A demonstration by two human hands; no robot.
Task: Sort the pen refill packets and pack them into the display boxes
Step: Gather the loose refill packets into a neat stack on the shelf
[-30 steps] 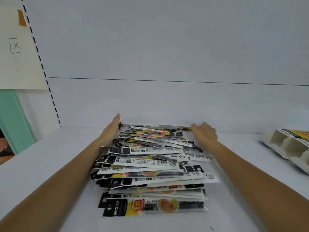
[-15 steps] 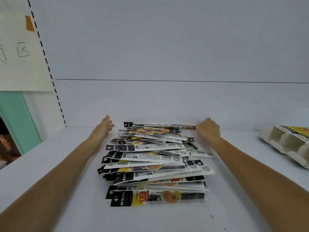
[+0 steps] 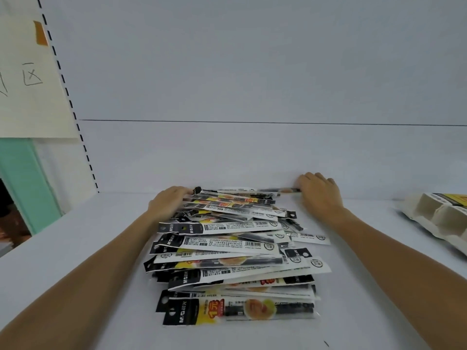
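Head view: the heap of refill packets [image 3: 227, 248] lies on the table [image 3: 353, 311]. The left hand [image 3: 170, 202] and right hand [image 3: 319, 195] bracket its far end, well apart. Pressing both inward evenly should square the heap without buckling packets. The fingertips are hidden, so I cannot tell if either hand grips. The display box [image 3: 429, 213] is cut off at right.

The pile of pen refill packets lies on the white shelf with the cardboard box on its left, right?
No. The head view shows the pale moulded cardboard display box on the right of the black, white and yellow plastic packet pile, which lies on the white shelf.
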